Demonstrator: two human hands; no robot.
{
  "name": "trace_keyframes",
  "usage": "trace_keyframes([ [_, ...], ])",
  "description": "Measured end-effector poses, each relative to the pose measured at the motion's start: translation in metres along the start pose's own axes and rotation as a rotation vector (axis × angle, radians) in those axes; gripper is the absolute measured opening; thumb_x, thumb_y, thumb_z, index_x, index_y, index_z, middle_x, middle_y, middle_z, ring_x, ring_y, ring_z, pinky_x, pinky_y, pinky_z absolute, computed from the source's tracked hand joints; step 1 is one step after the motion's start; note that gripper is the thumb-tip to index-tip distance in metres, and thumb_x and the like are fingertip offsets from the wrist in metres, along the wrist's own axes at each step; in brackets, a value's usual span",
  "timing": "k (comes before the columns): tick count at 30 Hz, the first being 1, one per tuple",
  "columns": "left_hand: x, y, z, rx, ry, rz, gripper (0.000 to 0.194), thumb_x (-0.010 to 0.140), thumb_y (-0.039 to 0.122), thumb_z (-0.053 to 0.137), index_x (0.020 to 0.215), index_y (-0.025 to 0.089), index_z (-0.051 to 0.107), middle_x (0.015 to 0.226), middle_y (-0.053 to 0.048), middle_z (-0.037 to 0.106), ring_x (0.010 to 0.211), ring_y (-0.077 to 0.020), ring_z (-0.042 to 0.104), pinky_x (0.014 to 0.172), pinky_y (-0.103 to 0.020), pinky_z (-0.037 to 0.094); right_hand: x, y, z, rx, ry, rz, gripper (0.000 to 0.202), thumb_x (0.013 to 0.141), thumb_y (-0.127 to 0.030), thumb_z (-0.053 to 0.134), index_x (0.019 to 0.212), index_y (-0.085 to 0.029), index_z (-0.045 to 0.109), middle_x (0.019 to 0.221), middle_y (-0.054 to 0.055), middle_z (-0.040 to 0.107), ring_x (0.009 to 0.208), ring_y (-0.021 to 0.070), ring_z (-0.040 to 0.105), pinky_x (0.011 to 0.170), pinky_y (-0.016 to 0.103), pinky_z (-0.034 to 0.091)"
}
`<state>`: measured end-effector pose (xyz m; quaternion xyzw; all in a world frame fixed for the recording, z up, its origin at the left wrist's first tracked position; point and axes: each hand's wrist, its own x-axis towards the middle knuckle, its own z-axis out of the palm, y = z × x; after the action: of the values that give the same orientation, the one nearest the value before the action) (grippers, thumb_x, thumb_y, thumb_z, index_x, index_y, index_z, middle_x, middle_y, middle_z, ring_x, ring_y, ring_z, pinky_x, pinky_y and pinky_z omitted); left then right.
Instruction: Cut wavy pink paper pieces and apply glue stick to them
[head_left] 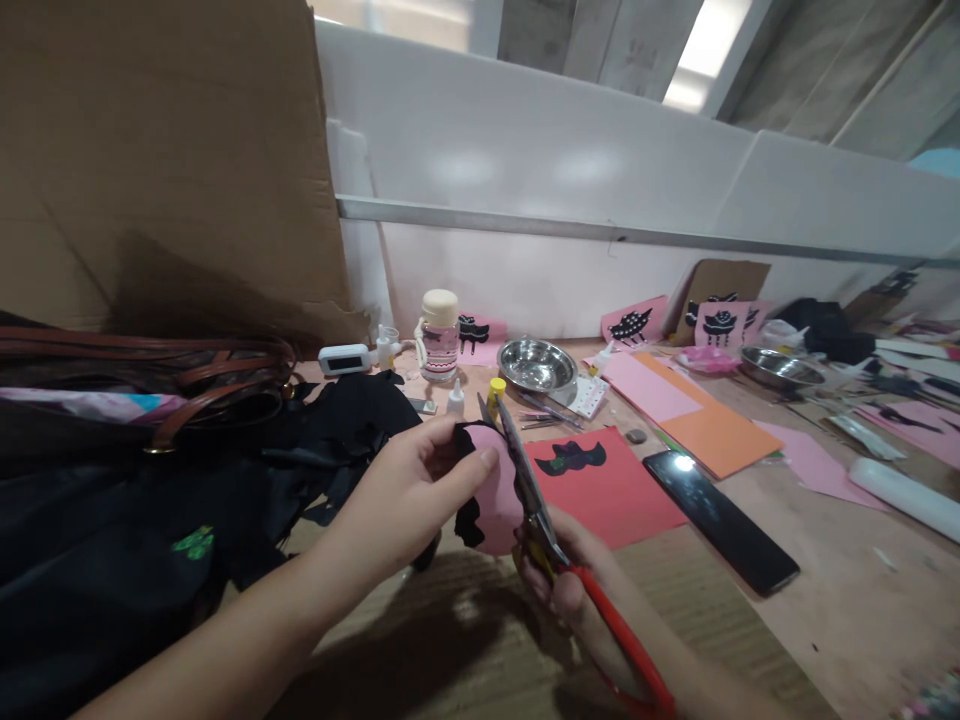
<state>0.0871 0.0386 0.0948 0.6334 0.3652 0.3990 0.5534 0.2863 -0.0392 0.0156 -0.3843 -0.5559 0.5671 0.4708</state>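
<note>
Between thumb and fingers, my left hand (427, 480) grips a rounded piece of pink paper (495, 495) edged with black material (469, 522). My right hand (577, 590) is closed on red-handled scissors (622, 630). Their blades (517, 460) point up and away, slightly parted, along the right edge of the pink paper. Behind the scissors lies a red sheet (607, 500) bearing a black wavy cutout (571, 458). Left of my left hand spreads a heap of black fabric (330, 440). Some of my right fingers are hidden behind the scissors.
A black phone (720, 520) lies to the right, by orange paper (720, 425). Farther back stand a metal bowl (536, 367), a lidded bottle (439, 335) and a small glue bottle (456, 398). A brown-strapped bag (225, 370) and cardboard (165, 170) occupy the left.
</note>
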Motion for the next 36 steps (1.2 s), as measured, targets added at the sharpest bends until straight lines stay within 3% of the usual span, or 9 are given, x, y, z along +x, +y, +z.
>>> trace_keyframes([
  [11,0.001,0.0,-0.001,0.015,-0.023,-0.017,0.019,0.093,0.037,0.067,0.096,0.018,0.071,0.095,-0.005,0.073,0.088,-0.0215,0.066,0.08,-0.032,0.051,-0.001,0.007,-0.003,-0.023,0.064,0.043,0.068,0.075,-0.088,0.068,0.101,-0.024,0.07,0.079,0.0,0.053,0.065,0.0157,0.049,0.06,0.026,0.049],
  [17,0.001,0.0,0.001,0.055,0.005,-0.011,0.018,0.091,0.035,0.067,0.094,0.018,0.07,0.089,-0.004,0.071,0.082,-0.0203,0.065,0.075,-0.03,0.05,0.0,0.017,-0.006,-0.039,0.046,0.039,0.072,0.075,-0.088,0.067,0.104,-0.021,0.069,0.073,-0.001,0.052,0.055,0.0118,0.041,0.047,0.022,0.038],
  [24,0.001,-0.002,0.0,0.017,-0.001,-0.005,0.018,0.091,0.037,0.068,0.093,0.019,0.072,0.09,-0.004,0.073,0.085,-0.0211,0.068,0.078,-0.03,0.053,0.005,0.028,-0.001,-0.053,0.121,0.063,0.072,0.075,-0.091,0.063,0.096,-0.022,0.064,0.066,-0.005,0.043,0.052,0.0102,0.031,0.042,0.022,0.025],
  [31,0.002,0.002,0.0,0.006,-0.007,-0.023,0.019,0.091,0.038,0.069,0.09,0.019,0.071,0.091,-0.005,0.076,0.088,-0.0231,0.07,0.079,-0.031,0.054,-0.003,-0.002,0.001,-0.017,0.077,0.045,0.071,0.076,-0.087,0.067,0.106,-0.024,0.068,0.075,-0.003,0.044,0.062,0.0128,0.037,0.056,0.024,0.038],
  [36,0.003,0.005,0.0,-0.018,0.01,0.0,0.017,0.086,0.037,0.072,0.088,0.019,0.071,0.082,-0.003,0.073,0.077,-0.0206,0.068,0.072,-0.03,0.053,0.001,0.009,0.0,-0.059,0.088,0.072,0.076,0.073,-0.092,0.065,0.108,-0.024,0.067,0.074,-0.002,0.048,0.063,0.0154,0.042,0.057,0.026,0.038],
])
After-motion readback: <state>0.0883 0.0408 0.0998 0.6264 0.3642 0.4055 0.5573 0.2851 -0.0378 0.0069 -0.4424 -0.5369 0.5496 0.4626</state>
